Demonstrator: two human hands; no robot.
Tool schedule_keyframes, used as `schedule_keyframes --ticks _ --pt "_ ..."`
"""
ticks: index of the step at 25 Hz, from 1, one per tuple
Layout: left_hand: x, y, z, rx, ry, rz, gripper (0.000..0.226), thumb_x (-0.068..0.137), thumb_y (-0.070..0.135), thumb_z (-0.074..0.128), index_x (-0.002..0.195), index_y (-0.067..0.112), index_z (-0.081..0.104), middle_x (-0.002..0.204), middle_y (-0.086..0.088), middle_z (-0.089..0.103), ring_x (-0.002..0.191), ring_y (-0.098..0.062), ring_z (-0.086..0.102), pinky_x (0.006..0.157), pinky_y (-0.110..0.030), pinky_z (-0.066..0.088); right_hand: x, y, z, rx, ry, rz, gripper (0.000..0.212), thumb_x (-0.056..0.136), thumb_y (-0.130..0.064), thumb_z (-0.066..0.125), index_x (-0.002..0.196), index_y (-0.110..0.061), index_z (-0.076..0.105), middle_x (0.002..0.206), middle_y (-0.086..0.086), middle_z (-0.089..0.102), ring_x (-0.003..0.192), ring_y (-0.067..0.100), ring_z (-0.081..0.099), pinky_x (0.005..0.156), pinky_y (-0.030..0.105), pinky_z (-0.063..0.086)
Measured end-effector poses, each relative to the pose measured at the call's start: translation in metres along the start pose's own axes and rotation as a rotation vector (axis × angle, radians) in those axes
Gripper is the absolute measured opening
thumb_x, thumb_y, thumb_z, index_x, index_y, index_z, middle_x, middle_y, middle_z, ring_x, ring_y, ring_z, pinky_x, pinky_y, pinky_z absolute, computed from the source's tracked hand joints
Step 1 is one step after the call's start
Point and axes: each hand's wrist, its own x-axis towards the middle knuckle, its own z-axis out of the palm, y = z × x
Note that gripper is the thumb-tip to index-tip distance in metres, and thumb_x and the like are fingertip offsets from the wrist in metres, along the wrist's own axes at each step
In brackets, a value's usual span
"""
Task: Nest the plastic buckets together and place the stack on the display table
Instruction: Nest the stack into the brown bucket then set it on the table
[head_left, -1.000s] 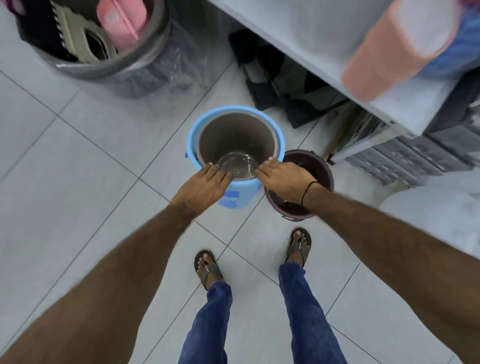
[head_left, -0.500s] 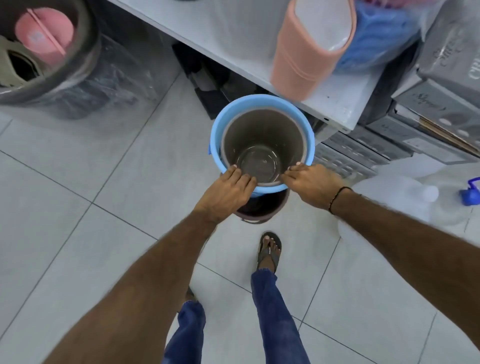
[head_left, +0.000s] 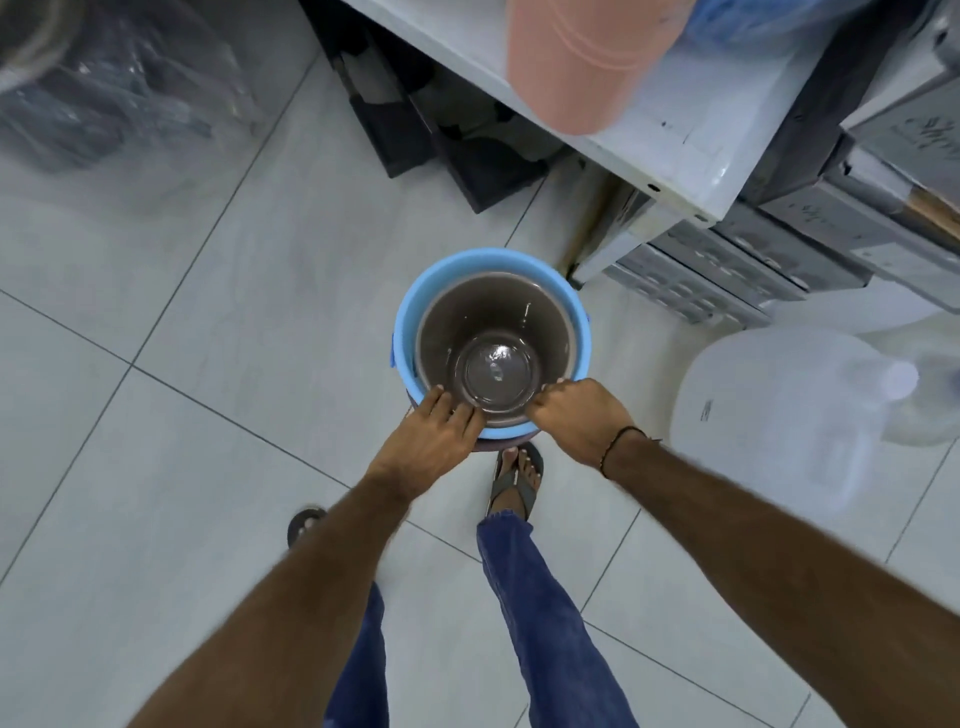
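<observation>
Left hand (head_left: 435, 441) and right hand (head_left: 576, 415) grip near rim of blue bucket (head_left: 402, 332), brown bucket (head_left: 540, 317) nested inside; third, dark rim apparently beneath. White table (head_left: 670, 156) beyond.

Grey tiled floor (head_left: 171, 426) — white jug (head_left: 774, 415) resting on it, right side.

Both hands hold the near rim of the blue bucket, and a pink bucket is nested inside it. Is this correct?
Not quite. The head view shows a brown bucket nested inside the blue bucket, not a pink one. The left hand and right hand do hold the near rim.
</observation>
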Motion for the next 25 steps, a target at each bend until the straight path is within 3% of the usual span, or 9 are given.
schedule_keyframes --ticks 4,7,11,15,17,19,22,23,25 --pt "0.009 0.018 0.029 -0.031 -0.177 -0.037 0.058 0.087 -0.002 0.064 0.139 0.001 0.038 0.137 -0.022 0.053 0.126 -0.041 0.05 0.113 -0.051 0.036 0.023 -0.015 0.032 0.028 -0.091 0.037 0.013 0.089 -0.011 0.06 0.086 -0.019 0.068 0.086 0.003 0.073 0.079 0.026 0.069 0.069 0.032 0.052" --pt "0.015 0.021 0.05 -0.136 -0.266 -0.135 0.054 0.09 0.005 0.064 0.14 0.008 0.042 0.14 -0.014 0.053 0.127 -0.031 0.051 0.108 -0.041 0.044 0.037 -0.023 0.061 0.071 -0.152 0.058 0.015 0.09 -0.01 0.058 0.092 -0.018 0.07 0.093 0.005 0.073 0.085 0.028 0.069 0.072 0.034 0.054" --pt "0.005 0.015 0.058 -0.315 -0.215 -0.273 0.045 0.093 0.012 0.062 0.135 0.014 0.05 0.135 -0.006 0.06 0.119 -0.022 0.058 0.102 -0.034 0.05 0.036 -0.022 0.077 0.198 -0.116 0.165 0.02 0.087 -0.011 0.057 0.103 -0.016 0.069 0.097 0.007 0.072 0.089 0.029 0.068 0.076 0.038 0.056" --pt "-0.005 0.01 0.054 -0.553 -0.091 -0.442 0.037 0.095 0.014 0.06 0.131 0.011 0.054 0.127 -0.01 0.063 0.108 -0.025 0.063 0.092 -0.037 0.057 0.031 -0.01 0.074 0.438 -0.009 0.392 0.026 0.09 -0.017 0.057 0.114 -0.012 0.066 0.104 0.013 0.072 0.091 0.031 0.067 0.082 0.041 0.057" --pt "-0.004 0.01 0.053 -0.755 0.036 -0.639 0.03 0.093 0.012 0.063 0.122 0.008 0.059 0.118 -0.013 0.066 0.102 -0.027 0.064 0.085 -0.037 0.058 0.034 0.0 0.076 0.599 0.045 0.551 0.031 0.09 -0.021 0.059 0.118 -0.01 0.064 0.108 0.017 0.07 0.096 0.036 0.065 0.085 0.042 0.055" --pt "0.005 0.008 0.056 -1.008 0.133 -1.002 0.028 0.092 0.016 0.065 0.118 0.007 0.058 0.114 -0.012 0.065 0.098 -0.025 0.062 0.078 -0.032 0.054 0.042 0.009 0.082 0.805 0.084 0.747 0.04 0.088 -0.025 0.061 0.126 -0.01 0.06 0.118 0.017 0.067 0.109 0.038 0.06 0.095 0.044 0.049" --pt "0.023 -0.006 0.077 -1.548 0.079 -1.574 0.045 0.092 0.029 0.065 0.13 0.01 0.05 0.126 -0.009 0.059 0.111 -0.027 0.059 0.09 -0.033 0.05 0.062 0.026 0.104 1.069 0.089 1.025 0.05 0.087 -0.03 0.062 0.134 -0.012 0.056 0.133 0.011 0.061 0.125 0.031 0.051 0.103 0.036 0.043" --pt "0.027 -0.011 0.085 -1.724 0.065 -1.635 0.043 0.092 0.028 0.065 0.129 0.01 0.052 0.126 -0.01 0.059 0.113 -0.028 0.058 0.096 -0.037 0.049 0.069 0.032 0.112 1.132 0.051 1.073 0.052 0.087 -0.032 0.063 0.134 -0.011 0.055 0.136 0.01 0.059 0.127 0.03 0.05 0.105 0.034 0.041" --pt "0.031 -0.021 0.097 -1.907 0.077 -1.629 0.026 0.091 0.02 0.067 0.114 0.009 0.062 0.116 -0.011 0.062 0.106 -0.027 0.06 0.094 -0.037 0.051 0.083 0.042 0.125 1.271 -0.021 1.094 0.044 0.085 -0.034 0.066 0.121 -0.008 0.064 0.127 0.012 0.064 0.121 0.031 0.057 0.105 0.034 0.046"
